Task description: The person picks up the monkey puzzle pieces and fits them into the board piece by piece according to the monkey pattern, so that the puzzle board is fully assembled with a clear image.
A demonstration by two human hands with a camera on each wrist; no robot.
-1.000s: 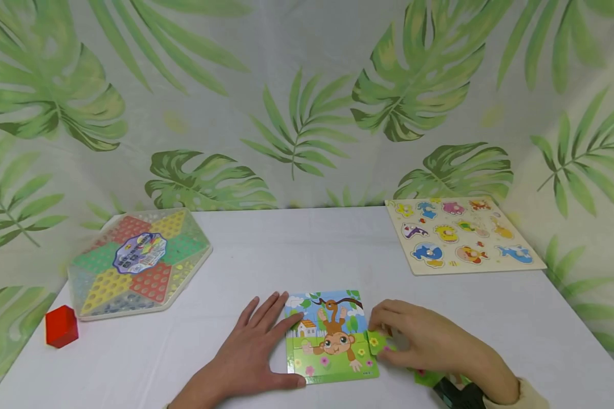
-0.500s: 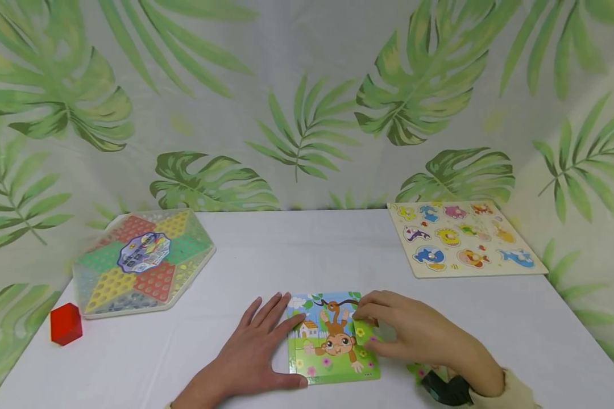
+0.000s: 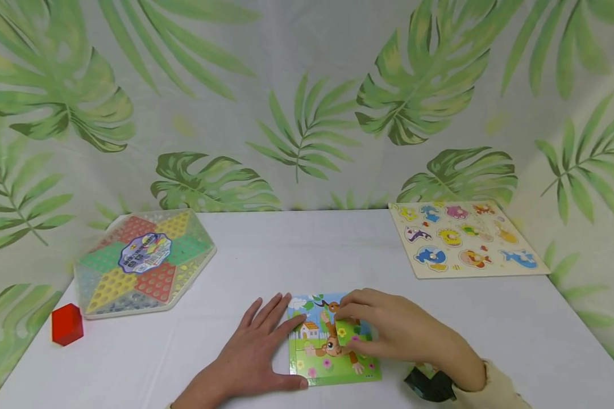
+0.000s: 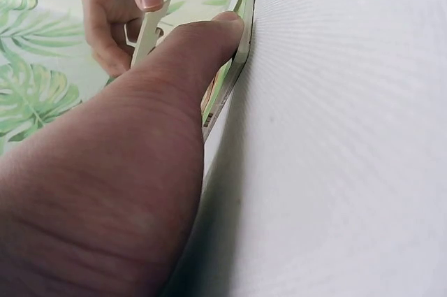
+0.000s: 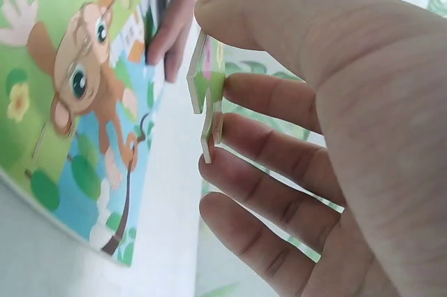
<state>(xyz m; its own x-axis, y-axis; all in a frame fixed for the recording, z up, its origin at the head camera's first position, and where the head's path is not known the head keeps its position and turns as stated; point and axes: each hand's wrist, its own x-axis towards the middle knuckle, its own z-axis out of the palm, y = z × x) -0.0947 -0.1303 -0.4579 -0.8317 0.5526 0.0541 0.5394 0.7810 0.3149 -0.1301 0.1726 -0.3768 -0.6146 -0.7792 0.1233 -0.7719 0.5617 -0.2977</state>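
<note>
A square monkey jigsaw puzzle (image 3: 332, 372) lies on the white table in the head view. Along its left side my left hand (image 3: 253, 349) rests with spread fingers, index fingertip over the edge and thumb at the near left corner. My right hand (image 3: 394, 326) pinches a green puzzle piece with flowers (image 3: 347, 331), raised over the puzzle's right half and covering part of the monkey. In the right wrist view the piece (image 5: 207, 77) stands edge-on between thumb and fingertips, apart from the puzzle (image 5: 84, 94). The left wrist view shows the piece (image 4: 148, 35) tilted beyond my left thumb.
A hexagonal Chinese checkers board (image 3: 148, 261) lies at the left, with a red block (image 3: 67, 324) beside it. At the back right is a sea-animal peg puzzle (image 3: 465, 241). A black wrist device (image 3: 430, 386) partly hides something colourful under the right forearm.
My right hand has carried the green puzzle piece leftward, from beside the monkey puzzle's right edge to over it. The left hand stays in place.
</note>
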